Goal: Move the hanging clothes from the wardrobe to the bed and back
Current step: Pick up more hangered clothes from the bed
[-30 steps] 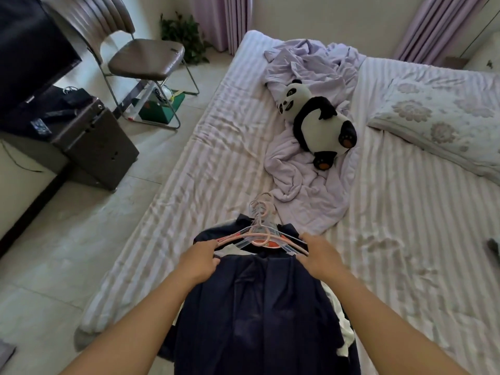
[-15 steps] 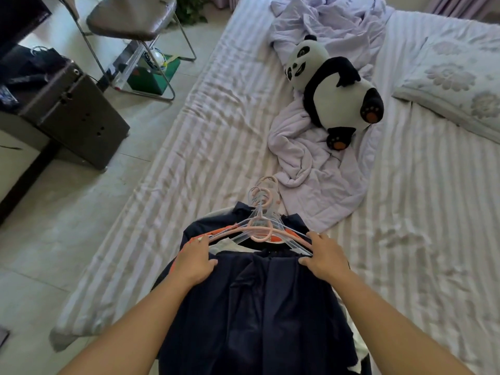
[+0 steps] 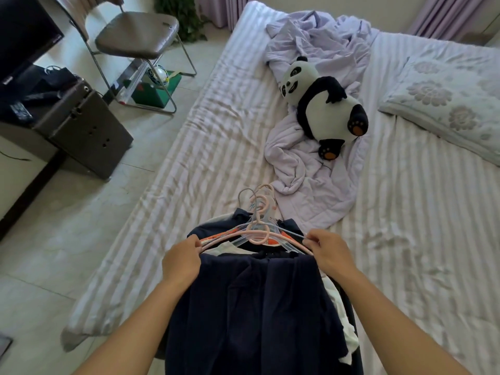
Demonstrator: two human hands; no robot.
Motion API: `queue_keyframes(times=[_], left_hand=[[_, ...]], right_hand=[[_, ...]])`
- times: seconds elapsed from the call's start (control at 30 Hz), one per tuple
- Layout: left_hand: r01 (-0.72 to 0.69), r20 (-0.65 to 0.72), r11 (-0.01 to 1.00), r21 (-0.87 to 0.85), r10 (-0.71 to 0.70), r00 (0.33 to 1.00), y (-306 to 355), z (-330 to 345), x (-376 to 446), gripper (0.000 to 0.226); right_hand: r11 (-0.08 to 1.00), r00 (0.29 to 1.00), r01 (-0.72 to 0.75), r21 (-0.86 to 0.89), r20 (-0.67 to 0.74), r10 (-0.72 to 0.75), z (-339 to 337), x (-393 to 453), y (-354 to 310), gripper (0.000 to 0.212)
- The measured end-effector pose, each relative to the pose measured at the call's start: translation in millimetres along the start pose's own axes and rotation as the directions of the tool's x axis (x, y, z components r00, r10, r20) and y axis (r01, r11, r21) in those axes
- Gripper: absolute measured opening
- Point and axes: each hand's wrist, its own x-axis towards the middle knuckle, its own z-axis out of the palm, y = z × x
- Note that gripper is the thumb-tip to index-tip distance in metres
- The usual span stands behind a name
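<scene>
A stack of clothes on hangers lies on the near part of the striped bed (image 3: 205, 147). A dark navy garment (image 3: 259, 315) is on top, and white and orange fabric peeks out beneath it. Several pink and clear hangers (image 3: 257, 228) are bunched together, hooks pointing toward the bed's middle. My left hand (image 3: 182, 259) grips the hangers' left ends. My right hand (image 3: 328, 251) grips their right ends. The wardrobe is out of view.
A panda plush (image 3: 322, 104) lies on a crumpled lilac blanket (image 3: 305, 174) just beyond the hangers. A floral pillow (image 3: 443, 104) is at the right. Left of the bed stand a dark cabinet (image 3: 86, 131), a folding chair (image 3: 135, 36) and a green box (image 3: 154, 90) on the tiled floor.
My hands have shifted slightly outward along the hanger ends. The view tipped down, then lifted and pulled back a little. The clothes stay on the bed.
</scene>
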Motion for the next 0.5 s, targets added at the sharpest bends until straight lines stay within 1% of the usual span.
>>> queue_keyframes(times=[0.1,0.17,0.3,0.4,0.5], left_hand=[[-0.004,-0.037,0.998,-0.061,0.002,0.999,3,-26,-20,0.022],[-0.03,-0.045,0.993,-0.111,0.025,0.999,3,-46,-36,0.025],[-0.098,-0.067,0.976,-0.192,0.087,0.994,-4,-87,-76,0.029],[-0.131,-0.135,0.957,-0.258,0.099,0.986,-11,-119,-110,0.029],[-0.2,-0.242,0.939,-0.279,0.133,0.961,-15,-155,-140,0.029]], right_hand=[[0.997,0.997,0.044,0.059,-0.059,-0.041,-19,-22,-15,0.033],[0.994,0.994,0.067,0.087,-0.087,-0.059,-32,-39,-25,0.035],[0.988,0.987,0.118,0.099,-0.124,-0.105,-54,-80,-44,0.028],[0.978,0.971,0.173,0.115,-0.186,-0.15,-74,-110,-63,0.029],[0.958,0.941,0.268,0.1,-0.241,-0.238,-97,-140,-87,0.029]])
